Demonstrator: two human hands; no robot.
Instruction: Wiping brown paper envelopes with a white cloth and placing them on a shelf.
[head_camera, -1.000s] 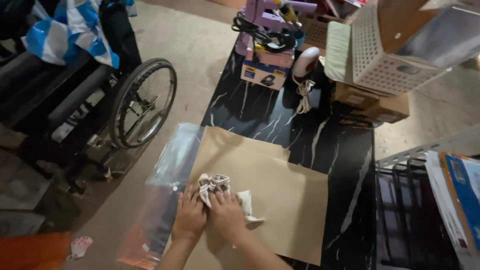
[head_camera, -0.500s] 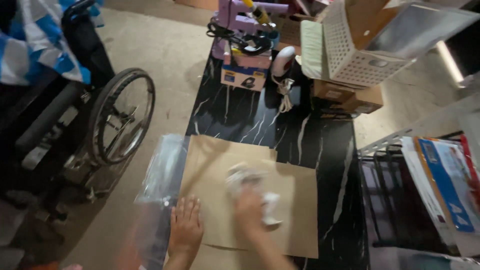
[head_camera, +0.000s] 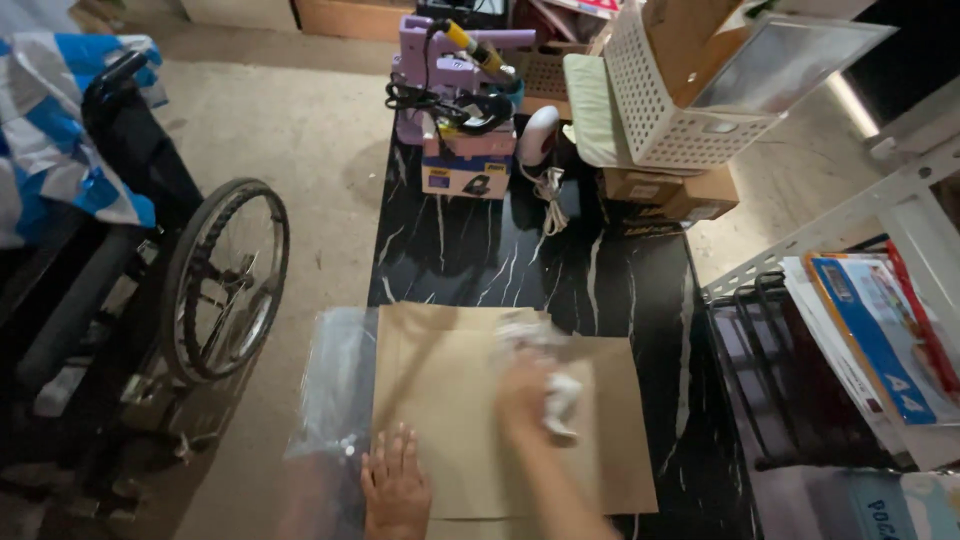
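cluttered storage room, black marble-look counter (head_camera: 520, 270) with a wheelchair (head_camera: 190, 290) parked at its left. we've got a brown paper sheet (head_camera: 460, 400) spread at the near end, over a clear plastic bag (head_camera: 335, 385) that overhangs the counter edge. left hand (head_camera: 397, 490) lies flat, fingers spread, at the sheet's near edge, likely pinning it so it won't slide. right hand (head_camera: 528, 388) is motion-blurred, fingers closed around a crumpled white cloth (head_camera: 560, 398) on the sheet's right half. cloth looks bunched, pale and soft; blur hides detail. white basket (head_camera: 670, 110) and boxes crowd the far end.
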